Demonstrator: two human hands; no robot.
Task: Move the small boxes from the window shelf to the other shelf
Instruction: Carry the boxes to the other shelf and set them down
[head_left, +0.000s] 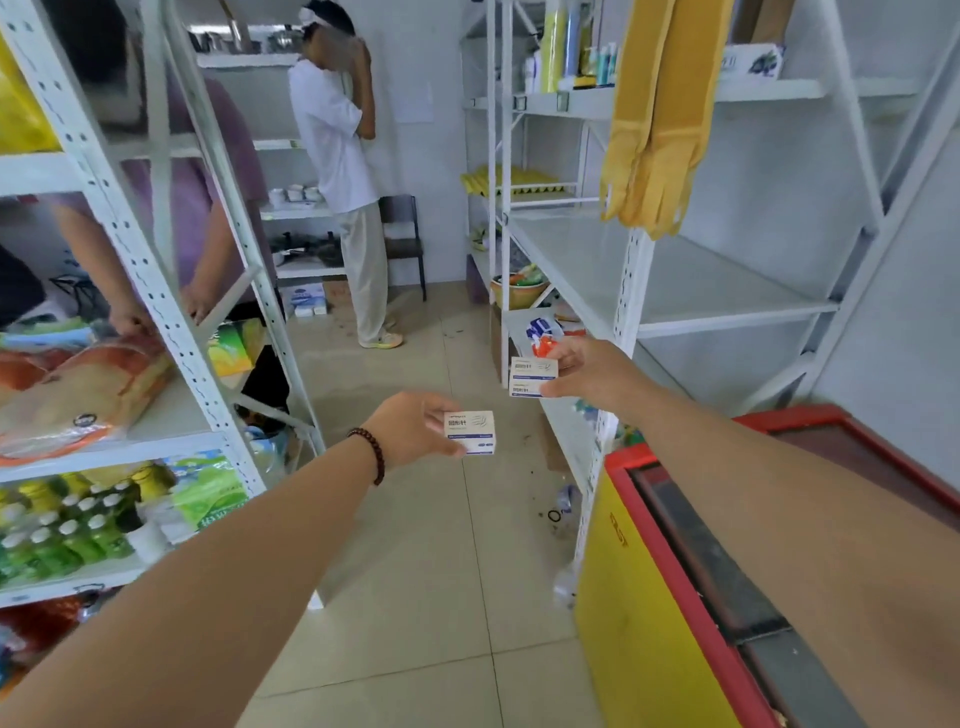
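Observation:
My left hand (410, 428) pinches one small white box with blue print (471, 433), held out over the aisle floor. My right hand (592, 371) grips a stack of two of the same small white boxes (533, 377), raised a little higher and further right, close to the front post of the white metal shelf unit (727, 306) on the right. That unit's middle board is bare. Both arms stretch forward. A dark bead bracelet sits on my left wrist.
A white shelf unit (171, 415) at left holds bagged goods and green bottles. A red-and-yellow chest freezer (675, 571) stands at lower right. Yellow gloves (654, 130) hang off the right shelf. One person (343, 156) stands down the aisle, another behind the left shelf.

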